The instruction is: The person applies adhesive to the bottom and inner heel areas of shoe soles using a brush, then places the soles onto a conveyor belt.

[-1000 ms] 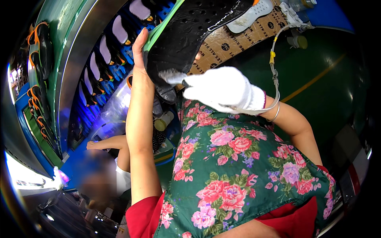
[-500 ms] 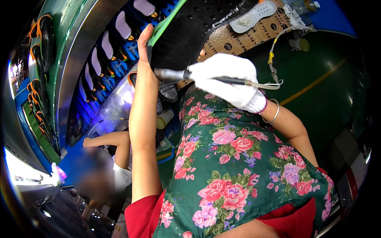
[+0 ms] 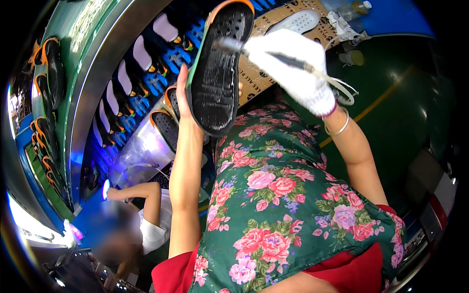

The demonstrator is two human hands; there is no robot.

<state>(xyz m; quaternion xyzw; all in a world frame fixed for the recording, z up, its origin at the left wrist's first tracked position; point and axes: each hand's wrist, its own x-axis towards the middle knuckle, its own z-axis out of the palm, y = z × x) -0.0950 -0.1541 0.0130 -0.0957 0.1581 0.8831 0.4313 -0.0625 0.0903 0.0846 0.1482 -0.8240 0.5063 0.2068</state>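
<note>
My left hand grips a black shoe sole with a green and orange rim, thumb along its left edge and a fingertip showing at the right. The sole's inner face is turned up, with small holes toward the far end and wet-looking whitish streaks over the rest. My right hand, in a white knitted glove, is closed around a brush with a metal collar. Its bristles touch the sole's far part. From the handle's back end a thin clear tube curls away.
Several lilac-soled shoe parts line blue racks at the left. Orange-edged black soles lie below them. Beyond my right hand are a cardboard sheet, a pale insole and a plastic bottle. A co-worker's arm is at lower left.
The sole has come lower and turned, so its whole length now shows. The brush has moved from its near end to its far part. More orange-edged soles are uncovered at left.
</note>
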